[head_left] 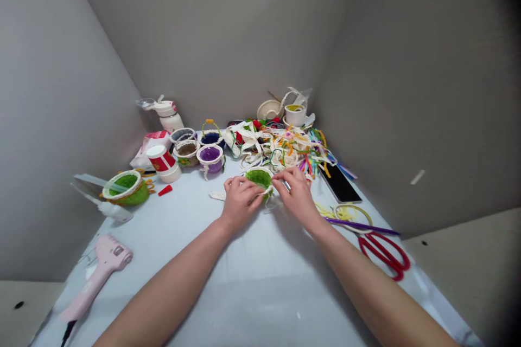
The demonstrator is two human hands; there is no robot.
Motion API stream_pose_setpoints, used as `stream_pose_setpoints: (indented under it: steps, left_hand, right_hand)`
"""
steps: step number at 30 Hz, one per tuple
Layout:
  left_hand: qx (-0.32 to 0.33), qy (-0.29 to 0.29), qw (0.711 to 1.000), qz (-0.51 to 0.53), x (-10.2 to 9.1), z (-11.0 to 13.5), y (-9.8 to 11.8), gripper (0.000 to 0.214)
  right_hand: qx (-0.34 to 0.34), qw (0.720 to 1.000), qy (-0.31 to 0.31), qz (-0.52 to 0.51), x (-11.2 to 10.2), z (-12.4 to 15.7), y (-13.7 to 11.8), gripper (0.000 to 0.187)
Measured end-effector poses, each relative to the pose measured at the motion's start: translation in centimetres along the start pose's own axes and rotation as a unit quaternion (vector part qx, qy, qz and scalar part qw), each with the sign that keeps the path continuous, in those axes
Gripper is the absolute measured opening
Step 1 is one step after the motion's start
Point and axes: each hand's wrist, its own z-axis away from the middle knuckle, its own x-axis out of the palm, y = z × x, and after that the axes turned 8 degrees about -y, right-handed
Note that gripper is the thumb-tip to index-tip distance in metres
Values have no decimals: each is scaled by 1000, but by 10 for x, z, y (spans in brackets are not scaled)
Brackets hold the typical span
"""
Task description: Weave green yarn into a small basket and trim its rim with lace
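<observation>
A small green basket (pixel 259 176) with a white braided rim stands at the middle of the table, between my two hands. My left hand (pixel 243 199) is closed at its near left side, with the fingertips on the basket and a white cord (pixel 267 191). From beneath this hand a strip of white lace trim (pixel 217 195) sticks out to the left. On the basket's right, my right hand (pixel 296 193) pinches thumb and forefinger together by the rim at the cord; what lies between those fingertips is too small to make out. A thin loose strand hangs below the fingers.
At left lie a pink glue gun (pixel 97 271) and another green basket (pixel 136 191). Several small baskets (pixel 210 158), a paper cup (pixel 163 162) and a white bottle (pixel 169 116) stand behind. Tangled trims (pixel 280 146) fill the back. Right are a phone (pixel 342 184), purple stick (pixel 366 226) and red-handled scissors (pixel 385 255).
</observation>
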Motion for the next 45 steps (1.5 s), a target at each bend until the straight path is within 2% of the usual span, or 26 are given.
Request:
stream_pose_setpoints:
  steps: [2, 5, 9, 13, 18, 22, 27, 36, 38, 41, 45]
  left_hand:
    - [1, -4, 1000, -3, 1, 0, -1, 14]
    - [1, -8, 1000, -6, 2, 1, -2, 15]
    - [1, -12, 1000, 6, 1, 0, -2, 15]
    - [-4, -28, 999, 30, 2, -2, -5, 12]
    - [-27, -19, 998, 51, 0, -2, -13, 11]
    - [-28, -19, 998, 48, -3, -1, -14, 12]
    - [-54, -5, 998, 45, -3, -2, -11, 11]
    - [-40, -7, 998, 38, -2, -1, -11, 11]
    - [-40, -4, 998, 41, -1, 0, -12, 11]
    - [-36, -2, 998, 46, 0, -1, -14, 11]
    - [-20, -27, 998, 48, 0, -2, -14, 9]
  right_hand:
    - [-27, 994, -63, 83, -7, -12, -7, 11]
    - [-46, 974, -160, 152, -10, -29, -17, 11]
    - [-46, 955, -223, 189, -6, -39, -22, 17]
    - [-51, 966, -193, 166, 7, -39, -24, 16]
    - [-6, 987, -127, 93, 23, -40, -22, 15]
    - [-5, 985, -157, 73, 16, -45, -19, 16]
    - [-33, 971, -199, 128, -1, -45, -22, 13]
    - [-14, 948, -273, 162, -7, -50, -31, 18]
    - [-18, 949, -269, 161, -5, -50, -32, 18]
    - [-8, 968, -221, 119, 4, -50, -34, 17]
    - [15, 981, -187, 55, 16, -56, -38, 18]
